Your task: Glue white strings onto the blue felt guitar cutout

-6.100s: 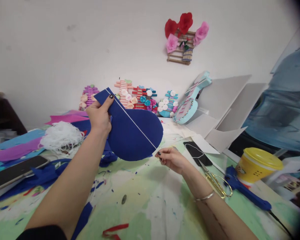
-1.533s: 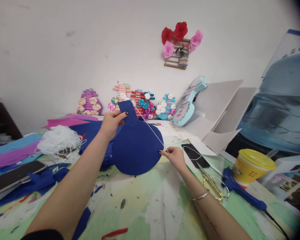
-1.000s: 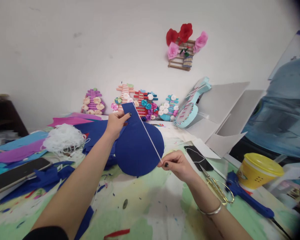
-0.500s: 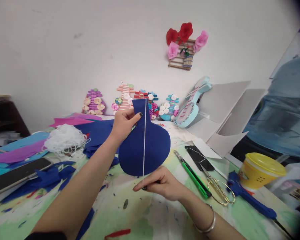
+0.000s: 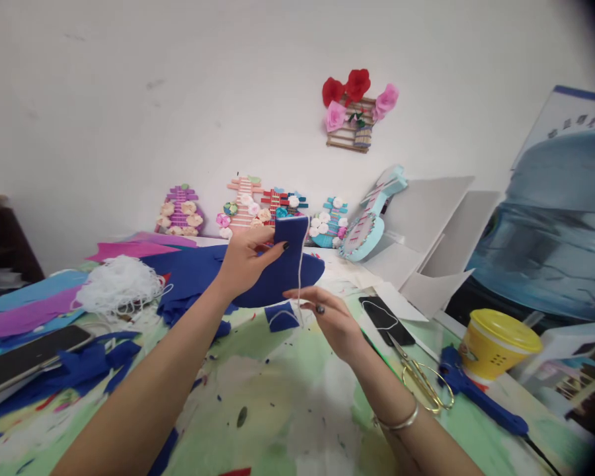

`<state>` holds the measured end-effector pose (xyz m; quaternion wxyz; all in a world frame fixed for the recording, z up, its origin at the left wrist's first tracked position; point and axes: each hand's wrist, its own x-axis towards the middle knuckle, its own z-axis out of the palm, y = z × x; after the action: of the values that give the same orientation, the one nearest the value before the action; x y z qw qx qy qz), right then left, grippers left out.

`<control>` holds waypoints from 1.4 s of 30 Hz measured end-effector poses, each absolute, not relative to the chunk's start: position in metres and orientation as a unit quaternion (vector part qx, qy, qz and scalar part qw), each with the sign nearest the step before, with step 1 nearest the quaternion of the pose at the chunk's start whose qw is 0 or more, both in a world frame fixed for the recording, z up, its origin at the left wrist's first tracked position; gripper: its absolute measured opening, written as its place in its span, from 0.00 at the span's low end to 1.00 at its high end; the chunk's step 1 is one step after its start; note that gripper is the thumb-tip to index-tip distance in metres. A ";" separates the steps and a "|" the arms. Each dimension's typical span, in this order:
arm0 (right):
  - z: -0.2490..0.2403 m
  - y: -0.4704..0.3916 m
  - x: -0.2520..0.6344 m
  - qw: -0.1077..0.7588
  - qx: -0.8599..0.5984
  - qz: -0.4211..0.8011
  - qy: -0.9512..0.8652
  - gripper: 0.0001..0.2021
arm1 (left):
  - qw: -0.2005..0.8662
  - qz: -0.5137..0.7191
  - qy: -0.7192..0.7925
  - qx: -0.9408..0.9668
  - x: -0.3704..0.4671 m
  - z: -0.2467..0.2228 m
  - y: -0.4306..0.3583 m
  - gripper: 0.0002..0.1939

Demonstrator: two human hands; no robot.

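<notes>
My left hand [image 5: 248, 264] grips a dark blue cutout [image 5: 262, 289] by its straight neck, thumb on the near face. The cutout is tilted, so its rounded body shows foreshortened behind the neck. White string [image 5: 301, 258] runs from the neck's top edge down its right side to my right hand [image 5: 336, 322]. The string lies at my right thumb and index finger, which are closed on it. Just under the cutout a small blue piece [image 5: 283, 322] shows with string curving across it; whether it joins the cutout I cannot tell.
Left lie a tangled heap of white string [image 5: 121, 285], blue scraps [image 5: 86, 360] and a phone [image 5: 32, 360]. Right are another phone [image 5: 384, 317], gold scissors [image 5: 421, 380], a blue glue gun [image 5: 480, 393] and a yellow tub [image 5: 498, 347]. Decorated lute-shaped crafts [image 5: 367, 231] stand by the wall.
The cutout has tipped from facing me to a slant. My right hand has risen towards the neck, and the string no longer runs straight down the cutout's face.
</notes>
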<state>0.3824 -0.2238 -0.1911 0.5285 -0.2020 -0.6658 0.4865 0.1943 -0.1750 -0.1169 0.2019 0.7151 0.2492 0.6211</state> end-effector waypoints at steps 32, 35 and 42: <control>-0.132 -0.217 0.354 0.711 -0.199 0.363 -0.568 0.11 | 0.080 0.512 0.230 0.824 0.196 -0.128 -0.160 0.11; -0.128 -0.214 0.354 0.731 -0.193 0.375 -0.537 0.10 | 0.080 0.514 0.234 0.822 0.196 -0.127 -0.160 0.10; -0.135 -0.217 0.350 0.713 -0.219 0.349 -0.568 0.11 | 0.111 0.528 0.254 0.803 0.195 -0.128 -0.160 0.12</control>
<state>0.3498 -0.2168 -0.1346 0.7125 -0.2188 -0.5680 0.3489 0.1949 -0.1596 -0.1281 0.1106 0.8031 0.2538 0.5276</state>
